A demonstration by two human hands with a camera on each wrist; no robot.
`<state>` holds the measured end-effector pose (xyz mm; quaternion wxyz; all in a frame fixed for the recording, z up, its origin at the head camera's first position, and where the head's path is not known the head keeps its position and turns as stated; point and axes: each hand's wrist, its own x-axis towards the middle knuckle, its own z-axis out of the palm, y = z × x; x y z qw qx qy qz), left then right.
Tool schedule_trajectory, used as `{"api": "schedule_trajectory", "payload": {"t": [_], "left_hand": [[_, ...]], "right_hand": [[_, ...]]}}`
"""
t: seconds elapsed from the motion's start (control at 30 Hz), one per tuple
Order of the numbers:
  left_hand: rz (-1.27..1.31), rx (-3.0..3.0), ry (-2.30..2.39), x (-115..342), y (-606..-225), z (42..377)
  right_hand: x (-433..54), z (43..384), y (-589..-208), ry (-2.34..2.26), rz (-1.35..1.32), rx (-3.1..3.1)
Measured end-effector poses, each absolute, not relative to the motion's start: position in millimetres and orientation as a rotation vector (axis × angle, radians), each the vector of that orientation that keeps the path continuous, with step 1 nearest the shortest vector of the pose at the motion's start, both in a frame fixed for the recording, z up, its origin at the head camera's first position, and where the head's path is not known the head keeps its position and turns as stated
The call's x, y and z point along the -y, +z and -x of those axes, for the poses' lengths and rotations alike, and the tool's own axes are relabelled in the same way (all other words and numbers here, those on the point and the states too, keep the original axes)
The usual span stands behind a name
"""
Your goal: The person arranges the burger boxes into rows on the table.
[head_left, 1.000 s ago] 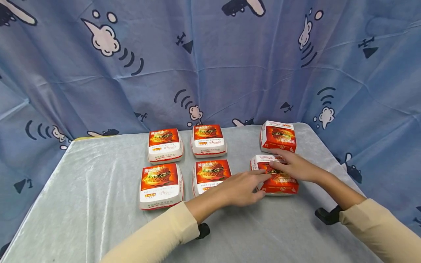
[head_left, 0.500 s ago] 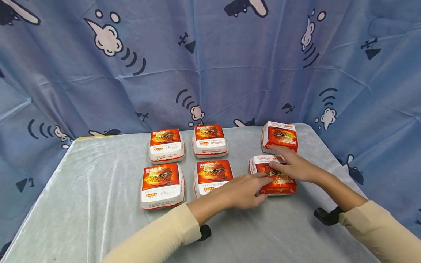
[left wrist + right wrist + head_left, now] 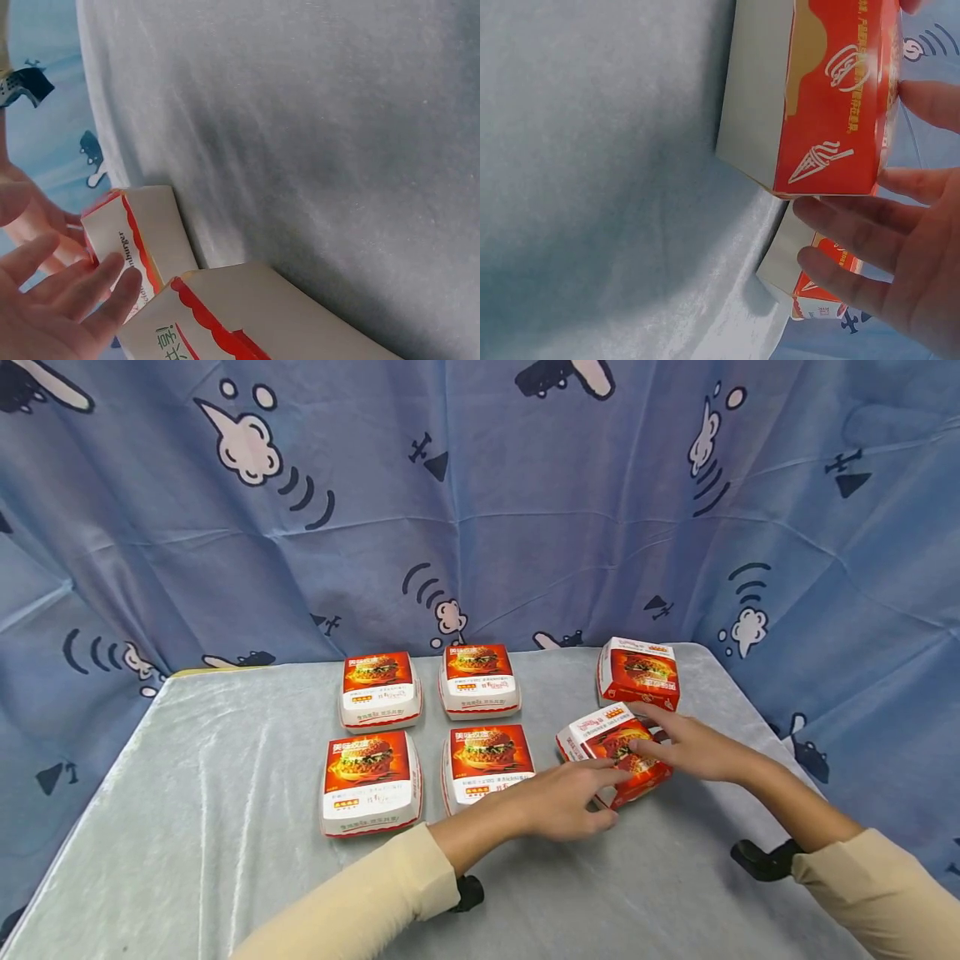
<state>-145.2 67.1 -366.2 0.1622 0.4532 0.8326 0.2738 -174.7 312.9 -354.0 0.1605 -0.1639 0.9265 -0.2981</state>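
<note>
A person's left hand (image 3: 566, 797) and right hand (image 3: 697, 747) face each other from opposite sides of one red-and-white cardboard burger box (image 3: 611, 742), the left hand at its near left, the right hand at its far right. The fingers of both are extended and loosely spread, touching the box without wrapping round it. The box therefore lies between the hands, and neither is clearly nearer. Its top is roughly square, with no marked long axis; what stands out is its slant, the white band pointing away and to the left, the near edge rising toward the right. Its underside is hidden, so whether it rests flat on the pale grey tablecloth (image 3: 150, 860) is hard to tell. Just beyond it sits the far right burger box (image 3: 641, 672), much straighter, also with its white band to the back. Near the left wrist is the near middle burger box (image 3: 487, 752), red panel to the back; three matching boxes (image 3: 371, 785) complete that two-by-two group. A blue printed curtain (image 3: 510, 568) hangs behind.
</note>
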Motion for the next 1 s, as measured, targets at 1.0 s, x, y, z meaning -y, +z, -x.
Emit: {"api": "schedule_trajectory", "payload": {"t": [1.0], "left_hand": [[-1.141,-2.574,0.629,-62.1,-359.1,153.5]], "right_hand": [[-309.4,183.6,-355.7,-0.897,0.576,-2.549]]}}
